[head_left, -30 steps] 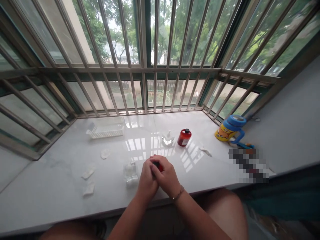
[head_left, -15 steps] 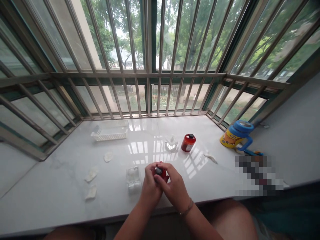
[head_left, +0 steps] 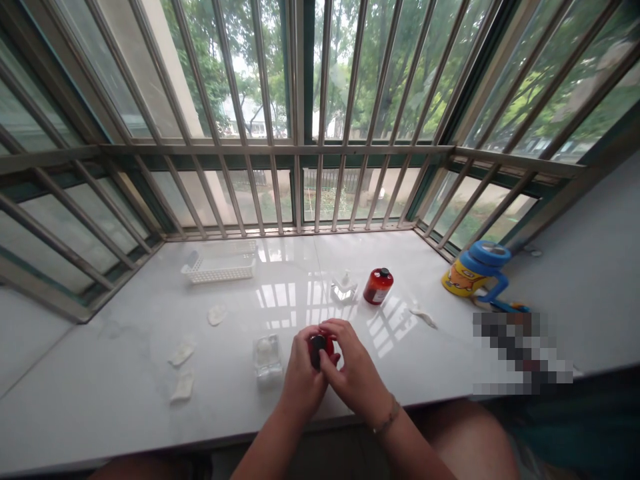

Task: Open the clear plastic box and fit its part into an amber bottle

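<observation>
1. Head view: left hand and right hand are gripping a small red bottle together, fingers wrapped tight, above the white sill.
2. Glass jar is standing just beside the hands.
3. Next move appears to call for keeping this grip steady.

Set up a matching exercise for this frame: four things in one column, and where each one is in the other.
Things:
1. Red bottle in hand
2. Standing red bottle
3. White plastic basket
4. Yellow mug with blue lid

Places:
A. Far right
B. Between left hand and right hand
C. Far left
D. Beside a clear pump bottle

Pairs: 1-B, 2-D, 3-C, 4-A
</observation>
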Motion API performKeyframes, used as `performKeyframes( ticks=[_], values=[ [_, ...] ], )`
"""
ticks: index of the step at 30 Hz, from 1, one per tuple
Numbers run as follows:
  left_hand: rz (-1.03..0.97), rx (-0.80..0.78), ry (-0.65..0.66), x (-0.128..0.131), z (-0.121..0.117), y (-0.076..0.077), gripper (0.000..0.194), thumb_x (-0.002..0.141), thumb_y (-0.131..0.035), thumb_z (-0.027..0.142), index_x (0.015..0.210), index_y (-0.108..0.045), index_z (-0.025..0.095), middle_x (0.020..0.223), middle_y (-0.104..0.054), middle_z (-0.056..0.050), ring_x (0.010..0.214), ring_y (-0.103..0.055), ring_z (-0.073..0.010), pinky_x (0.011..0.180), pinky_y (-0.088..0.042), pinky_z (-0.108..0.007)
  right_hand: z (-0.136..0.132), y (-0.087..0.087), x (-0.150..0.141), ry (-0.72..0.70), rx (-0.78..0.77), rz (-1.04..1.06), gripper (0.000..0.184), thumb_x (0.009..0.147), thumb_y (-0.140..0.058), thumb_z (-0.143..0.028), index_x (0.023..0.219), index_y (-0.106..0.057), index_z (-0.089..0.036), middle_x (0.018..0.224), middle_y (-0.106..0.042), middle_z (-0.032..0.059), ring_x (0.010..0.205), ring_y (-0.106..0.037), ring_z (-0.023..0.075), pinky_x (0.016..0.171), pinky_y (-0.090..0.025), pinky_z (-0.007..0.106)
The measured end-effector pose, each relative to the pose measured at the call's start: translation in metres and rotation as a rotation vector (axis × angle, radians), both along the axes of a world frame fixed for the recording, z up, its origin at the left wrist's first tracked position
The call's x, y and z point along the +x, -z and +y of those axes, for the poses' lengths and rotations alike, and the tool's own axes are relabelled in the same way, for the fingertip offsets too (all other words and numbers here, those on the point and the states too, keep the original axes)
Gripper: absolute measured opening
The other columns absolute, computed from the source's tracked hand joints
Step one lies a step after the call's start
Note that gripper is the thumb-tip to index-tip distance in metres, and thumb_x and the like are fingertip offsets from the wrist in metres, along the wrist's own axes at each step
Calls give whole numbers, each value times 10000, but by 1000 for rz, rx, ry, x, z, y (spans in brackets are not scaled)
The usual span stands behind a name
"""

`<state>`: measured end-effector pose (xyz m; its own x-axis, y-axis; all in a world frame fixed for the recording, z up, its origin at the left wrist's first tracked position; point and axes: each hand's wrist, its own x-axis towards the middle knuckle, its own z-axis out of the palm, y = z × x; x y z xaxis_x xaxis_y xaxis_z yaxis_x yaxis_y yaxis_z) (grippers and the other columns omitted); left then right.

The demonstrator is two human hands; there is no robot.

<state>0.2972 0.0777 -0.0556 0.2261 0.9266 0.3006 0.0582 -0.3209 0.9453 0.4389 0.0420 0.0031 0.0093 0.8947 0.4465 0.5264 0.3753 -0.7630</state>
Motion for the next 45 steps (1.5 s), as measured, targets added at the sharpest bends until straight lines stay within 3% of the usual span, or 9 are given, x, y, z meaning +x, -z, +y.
performKeyframes(
  ticks=[7, 13, 20, 27, 35, 40, 45],
  values=[
    [-29, -33, -27, 3, -4, -5, 428, 928, -767, 261, 1265, -503, 252, 1325, -644, -101, 1122, -722, -250, 920, -632, -425, -3, 3, -3, 21, 63, 3, 499, 928, -532, -73, 1387, -555, -265, 1317, -592, 112, 1260, -596, 271, 1091, -552, 483],
    [-17, -16, -3, 3, -3, -5, 519, 921, -782, 274, 1322, -453, 245, 1298, -658, -115, 1077, -743, -248, 912, -631, -432, -5, 3, -10, 86, 25, 58, 433, 950, -693, -186, 1358, -596, -293, 1273, -650, 82, 1196, -645, 269, 1048, -575, 458],
    [-61, -4, -1, 5, -4, -9, 431, 918, -771, 253, 1228, -471, 246, 1312, -641, -108, 1038, -746, -221, 859, -655, -396, -1, 8, -11, 163, -22, 29, 396, 926, -756, -213, 1297, -640, -288, 1194, -724, 66, 1098, -706, 272, 972, -608, 445],
    [-54, 2, -50, 6, -5, -6, 516, 875, -780, 223, 1289, -473, 246, 1290, -638, -112, 1042, -743, -237, 851, -663, -408, 0, 8, -9, 131, -19, 9, 321, 975, -700, -197, 1278, -665, -295, 1204, -741, 59, 1128, -715, 261, 986, -604, 426],
    [2, 24, -54, 3, -2, -4, 517, 872, -770, 199, 1308, -494, 239, 1303, -648, -120, 1125, -725, -259, 936, -641, -435, -2, 14, 1, 15, 59, -65, 405, 1045, -587, -191, 1431, -596, -312, 1322, -729, 79, 1228, -708, 258, 1061, -614, 457],
    [-33, -30, -18, 3, -3, -3, 494, 896, -808, 257, 1283, -501, 248, 1317, -644, -107, 1070, -734, -236, 933, -633, -430, -5, 10, 1, 56, 119, -27, 412, 1031, -565, -168, 1425, -567, -287, 1413, -639, 121, 1354, -626, 280, 1147, -563, 513],
    [-43, -42, -26, 3, -5, -2, 498, 915, -809, 280, 1295, -488, 254, 1347, -639, -110, 1134, -729, -247, 962, -629, -429, -8, 10, -1, 91, 126, 9, 422, 1013, -570, -180, 1423, -552, -279, 1357, -631, 125, 1221, -678, 278, 1056, -603, 510]
  ],
)
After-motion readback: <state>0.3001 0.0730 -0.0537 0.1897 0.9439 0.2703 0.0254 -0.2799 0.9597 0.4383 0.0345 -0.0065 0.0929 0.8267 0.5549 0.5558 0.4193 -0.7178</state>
